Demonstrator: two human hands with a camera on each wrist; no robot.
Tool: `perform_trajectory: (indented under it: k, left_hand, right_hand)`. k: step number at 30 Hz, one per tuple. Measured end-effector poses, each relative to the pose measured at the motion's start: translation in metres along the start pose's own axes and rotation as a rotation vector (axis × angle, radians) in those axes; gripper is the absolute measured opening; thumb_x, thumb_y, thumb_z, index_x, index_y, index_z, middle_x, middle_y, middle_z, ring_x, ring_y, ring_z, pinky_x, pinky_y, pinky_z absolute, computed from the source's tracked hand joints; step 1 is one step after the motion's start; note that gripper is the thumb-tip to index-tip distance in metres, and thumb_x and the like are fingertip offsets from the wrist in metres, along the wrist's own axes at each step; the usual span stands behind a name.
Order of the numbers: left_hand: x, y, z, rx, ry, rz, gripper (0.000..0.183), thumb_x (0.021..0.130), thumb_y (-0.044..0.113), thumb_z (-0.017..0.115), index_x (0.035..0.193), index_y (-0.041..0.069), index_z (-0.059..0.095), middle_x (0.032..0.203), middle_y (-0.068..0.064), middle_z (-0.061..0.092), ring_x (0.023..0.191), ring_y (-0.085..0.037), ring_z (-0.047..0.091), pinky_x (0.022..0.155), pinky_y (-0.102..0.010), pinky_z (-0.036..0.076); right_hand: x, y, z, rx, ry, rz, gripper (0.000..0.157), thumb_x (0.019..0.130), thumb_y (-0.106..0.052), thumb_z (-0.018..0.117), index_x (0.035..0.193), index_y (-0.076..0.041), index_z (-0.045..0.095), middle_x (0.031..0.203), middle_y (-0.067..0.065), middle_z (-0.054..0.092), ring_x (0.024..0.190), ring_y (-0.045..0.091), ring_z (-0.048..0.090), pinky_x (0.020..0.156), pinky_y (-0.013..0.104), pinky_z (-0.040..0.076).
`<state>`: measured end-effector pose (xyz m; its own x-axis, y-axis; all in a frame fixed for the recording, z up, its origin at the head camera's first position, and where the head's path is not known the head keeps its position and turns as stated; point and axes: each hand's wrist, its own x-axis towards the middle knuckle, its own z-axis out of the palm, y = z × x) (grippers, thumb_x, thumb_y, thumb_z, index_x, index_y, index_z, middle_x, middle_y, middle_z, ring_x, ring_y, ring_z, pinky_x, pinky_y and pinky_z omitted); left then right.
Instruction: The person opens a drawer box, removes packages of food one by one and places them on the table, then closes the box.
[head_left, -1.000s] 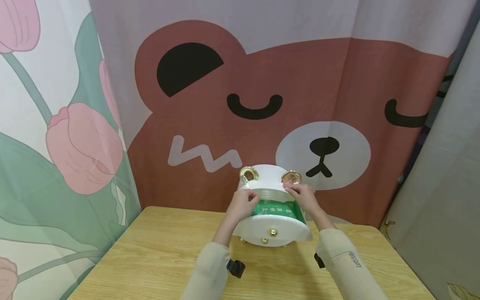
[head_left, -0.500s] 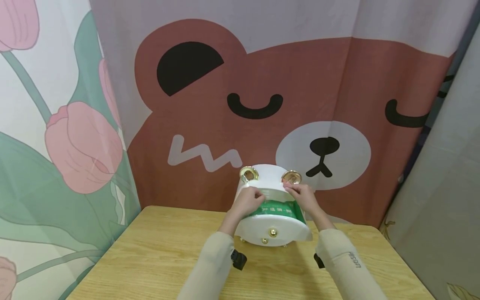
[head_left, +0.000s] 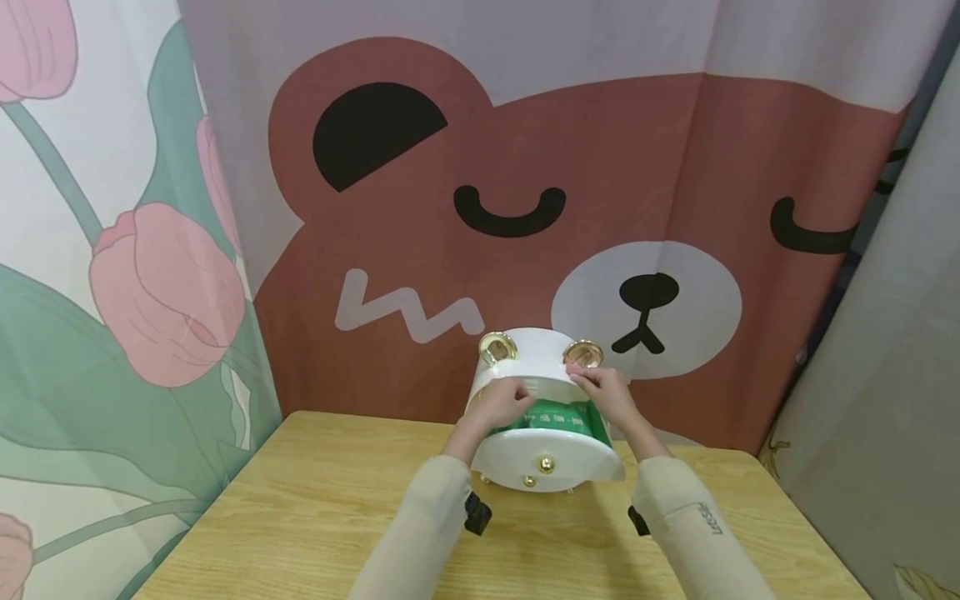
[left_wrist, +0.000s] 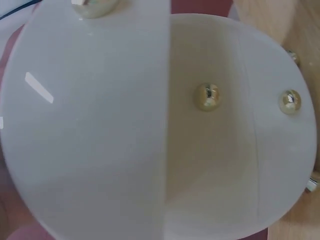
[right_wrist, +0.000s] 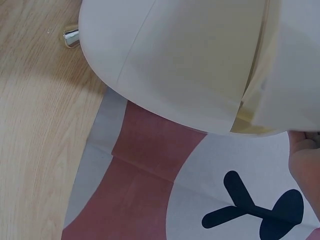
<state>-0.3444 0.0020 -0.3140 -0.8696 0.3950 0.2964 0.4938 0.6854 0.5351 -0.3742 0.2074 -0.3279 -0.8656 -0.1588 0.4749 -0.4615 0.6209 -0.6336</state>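
In the head view, a white rounded drawer box [head_left: 536,346] with two gold discs like ears stands on the table. Its upper drawer [head_left: 585,457] is pulled out, and a green packet [head_left: 558,417] with pale lettering lies inside. My left hand [head_left: 501,403] is over the drawer's left part, fingers bent down at the packet; its fingertips are hidden, and I cannot tell if they grip it. My right hand [head_left: 609,393] pinches the box's upper front edge beside the right gold disc. In the left wrist view, the drawer front [left_wrist: 100,130] juts out before the lower front.
Gold knobs dot the front, one lower knob [left_wrist: 290,101] among them, and short gold feet [right_wrist: 71,37] stick out underneath. The wooden table [head_left: 322,517] reaches back to a curtain [head_left: 420,283] printed with a bear. A tulip-patterned curtain [head_left: 168,296] hangs at the left.
My left hand has moved right and further over the drawer, covering more of the green packet's left end. My right hand stays at the box's top edge.
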Motion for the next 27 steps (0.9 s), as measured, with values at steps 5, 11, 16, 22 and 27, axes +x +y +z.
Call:
perform_trajectory:
  k: [5, 11, 16, 22, 27]
  left_hand:
    - [0.005, -0.003, 0.007, -0.003, -0.037, 0.05, 0.038, 0.085, 0.012, 0.055, 0.051, 0.016, 0.038, 0.045, 0.008, 0.03, 0.044, -0.007, 0.031, 0.045, -0.02, 0.028]
    - [0.007, -0.004, 0.01, 0.01, -0.053, 0.046, 0.033, 0.084, 0.013, 0.056, 0.053, 0.014, 0.046, 0.047, 0.007, 0.037, 0.047, -0.008, 0.037, 0.049, -0.021, 0.033]
    - [0.01, -0.006, 0.014, 0.084, -0.048, 0.081, 0.024, 0.082, 0.014, 0.06, 0.059, 0.008, 0.057, 0.053, 0.005, 0.047, 0.053, -0.01, 0.042, 0.055, -0.023, 0.037]
    - [0.013, -0.009, 0.016, 0.096, -0.082, 0.039, 0.02, 0.083, 0.018, 0.059, 0.065, 0.01, 0.06, 0.058, 0.005, 0.051, 0.058, -0.011, 0.045, 0.059, -0.025, 0.039]
    - [0.015, -0.009, 0.017, 0.123, -0.099, -0.002, 0.022, 0.084, 0.021, 0.058, 0.066, 0.009, 0.056, 0.059, 0.001, 0.051, 0.059, -0.014, 0.047, 0.059, -0.027, 0.04]
  right_hand:
    - [0.0, 0.0, 0.0, 0.006, -0.002, -0.014, 0.027, 0.088, -0.011, 0.054, 0.108, 0.007, 0.059, 0.113, 0.019, 0.055, 0.109, 0.032, 0.049, 0.086, 0.042, 0.041]
    - [0.0, -0.001, 0.0, 0.018, -0.007, -0.005, 0.027, 0.088, -0.011, 0.054, 0.108, 0.006, 0.06, 0.114, 0.018, 0.055, 0.11, 0.03, 0.049, 0.087, 0.041, 0.04]
    - [-0.001, -0.002, 0.0, 0.018, -0.001, -0.022, 0.025, 0.088, -0.01, 0.054, 0.106, 0.007, 0.061, 0.113, 0.018, 0.055, 0.11, 0.031, 0.049, 0.087, 0.041, 0.04]
    - [-0.001, -0.002, 0.0, 0.01, 0.005, -0.033, 0.025, 0.088, -0.009, 0.055, 0.105, 0.007, 0.061, 0.113, 0.018, 0.055, 0.109, 0.031, 0.05, 0.087, 0.042, 0.04]
    - [-0.001, -0.001, 0.0, 0.023, 0.006, -0.025, 0.026, 0.088, -0.011, 0.055, 0.107, 0.006, 0.06, 0.113, 0.017, 0.055, 0.11, 0.03, 0.049, 0.087, 0.041, 0.04]
